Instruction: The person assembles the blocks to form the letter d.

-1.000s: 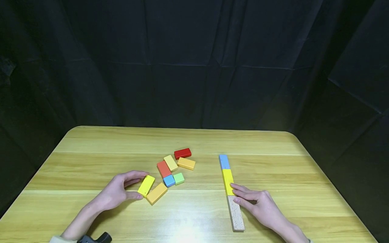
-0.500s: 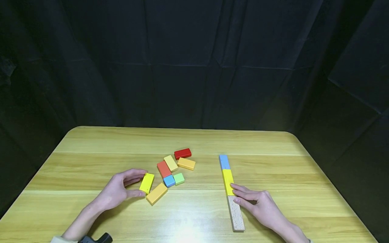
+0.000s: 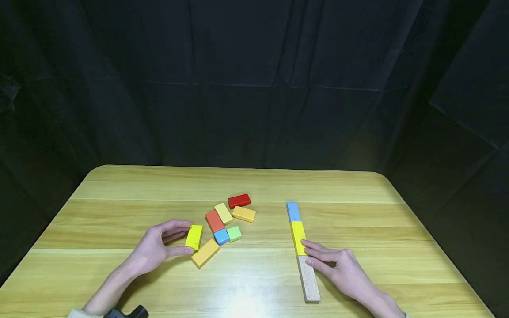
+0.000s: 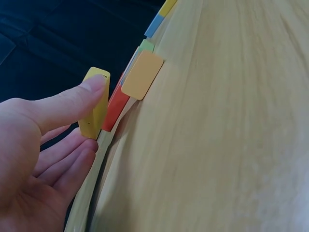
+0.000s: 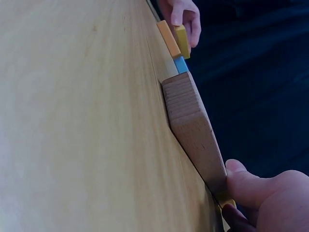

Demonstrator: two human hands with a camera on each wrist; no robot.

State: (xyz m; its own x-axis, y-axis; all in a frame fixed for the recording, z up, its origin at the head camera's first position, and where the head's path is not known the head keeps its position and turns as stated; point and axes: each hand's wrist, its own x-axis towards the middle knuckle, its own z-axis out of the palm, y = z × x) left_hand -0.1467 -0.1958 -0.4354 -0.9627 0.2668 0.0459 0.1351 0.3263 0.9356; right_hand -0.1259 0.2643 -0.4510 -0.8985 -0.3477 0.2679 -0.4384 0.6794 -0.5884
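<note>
My left hand [image 3: 153, 247] pinches a yellow block [image 3: 194, 237] between thumb and fingertips. In the left wrist view that yellow block [image 4: 95, 107] is tilted up, the thumb against one face. Just right of it lies an orange block [image 3: 205, 253]. My right hand [image 3: 345, 270] rests on a straight row at the right, fingertips touching a long yellow block [image 3: 298, 237] and thumb on a speckled beige block [image 3: 309, 280]. A light blue block [image 3: 294, 212] tops the row's far end. In the right wrist view the beige block [image 5: 190, 123] hides much of the row.
Between the hands lies a loose group: a dark red block [image 3: 239, 201], a small orange block [image 3: 244, 214], a pale yellow block [image 3: 223, 213], a red-orange block [image 3: 214, 221], a blue block [image 3: 221, 236] and a green block [image 3: 234, 233]. Dark cloth [image 3: 238, 110] hangs behind the table.
The left hand has moved slightly right and away from me with the yellow block, which has turned a little and come off its earlier spot. The right hand and the row have stayed still.
</note>
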